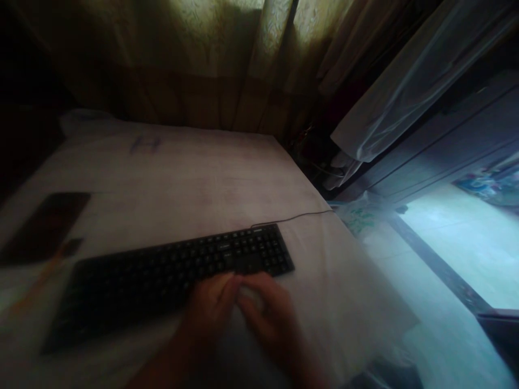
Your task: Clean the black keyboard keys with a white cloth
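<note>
A dark flat object (46,224) is lying left of the black keyboard (162,273), which is resting on the pale-covered bench (219,178); its cable (300,216) is running to the right edge. A curtain (194,65) is hanging behind. The left hand (213,297) and right hand (271,308) are meeting at the keyboard's near side, fingers bending together; blur is hiding whether they are gripping anything.
</note>
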Motion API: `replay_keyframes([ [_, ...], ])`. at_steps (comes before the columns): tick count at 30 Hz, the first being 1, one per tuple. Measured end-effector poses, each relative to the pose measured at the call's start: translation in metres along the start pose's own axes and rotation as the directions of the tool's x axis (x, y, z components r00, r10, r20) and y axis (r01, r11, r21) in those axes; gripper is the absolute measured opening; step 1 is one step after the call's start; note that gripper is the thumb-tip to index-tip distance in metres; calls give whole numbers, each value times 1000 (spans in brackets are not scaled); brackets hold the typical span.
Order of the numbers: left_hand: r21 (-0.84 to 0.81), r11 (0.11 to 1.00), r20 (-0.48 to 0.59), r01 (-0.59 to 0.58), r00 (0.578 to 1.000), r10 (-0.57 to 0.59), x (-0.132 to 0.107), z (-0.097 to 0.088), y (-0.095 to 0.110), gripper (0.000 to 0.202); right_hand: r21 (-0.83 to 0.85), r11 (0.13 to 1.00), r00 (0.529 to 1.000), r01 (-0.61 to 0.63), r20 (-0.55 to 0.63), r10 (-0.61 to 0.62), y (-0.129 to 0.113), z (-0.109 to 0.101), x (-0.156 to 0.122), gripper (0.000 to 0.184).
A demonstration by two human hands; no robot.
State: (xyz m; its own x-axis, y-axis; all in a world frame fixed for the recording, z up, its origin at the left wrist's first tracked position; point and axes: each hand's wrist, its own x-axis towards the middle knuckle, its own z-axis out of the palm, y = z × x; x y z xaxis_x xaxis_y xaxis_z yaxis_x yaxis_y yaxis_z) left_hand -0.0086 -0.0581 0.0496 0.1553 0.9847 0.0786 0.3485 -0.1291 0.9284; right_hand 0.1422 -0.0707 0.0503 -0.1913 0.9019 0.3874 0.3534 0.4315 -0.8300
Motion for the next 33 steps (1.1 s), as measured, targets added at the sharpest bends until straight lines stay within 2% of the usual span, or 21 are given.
replay_keyframes([
  [3, -151, 971, 65, 183, 982, -175, -3, 6, 4, 51, 0, 1000, 1000, 4, -19, -4, 0, 1, -7, 19],
  [6, -228, 923, 95, 311, 950, -296, -9, 12, 2, 56, -9, 1000, 1000, -20, -13, 20, 2, 0, -14, 15],
  [9, -278, 869, 143, 410, 912, -385, -16, 19, -1, 58, -54, 997, 999, -49, -12, 48, 5, -5, -20, 14],
  [11, -286, 852, 179, 439, 898, -403, -20, 23, -2, 57, -77, 994, 997, -81, -6, 81, 5, -9, -22, 15],
  [15, -308, 849, 220, 430, 900, -376, -23, 28, -3, 53, -81, 980, 982, -182, 24, 185, 5, -17, -24, 15],
  [18, -308, 860, 226, 408, 909, -351, -23, 32, -4, 51, -69, 974, 975, -214, 46, 218, 7, -22, -24, 16],
  [22, -273, 881, 190, 386, 920, -343, -19, 38, -4, 52, -64, 978, 976, -201, 72, 205, 12, -30, -22, 15],
  [26, -278, 873, 167, 401, 915, -367, -9, 46, -3, 58, -109, 987, 988, -121, 87, 130, 15, -35, -17, 14],
  [30, -273, 872, 218, 407, 909, -356, 0, 50, -4, 61, -173, 978, 993, -116, 3, 118, 23, -43, -8, 11],
  [33, -247, 911, 225, 331, 934, -278, 1, 49, -8, 62, -248, 955, 982, -161, -139, 130, 32, -56, 1, 10],
])
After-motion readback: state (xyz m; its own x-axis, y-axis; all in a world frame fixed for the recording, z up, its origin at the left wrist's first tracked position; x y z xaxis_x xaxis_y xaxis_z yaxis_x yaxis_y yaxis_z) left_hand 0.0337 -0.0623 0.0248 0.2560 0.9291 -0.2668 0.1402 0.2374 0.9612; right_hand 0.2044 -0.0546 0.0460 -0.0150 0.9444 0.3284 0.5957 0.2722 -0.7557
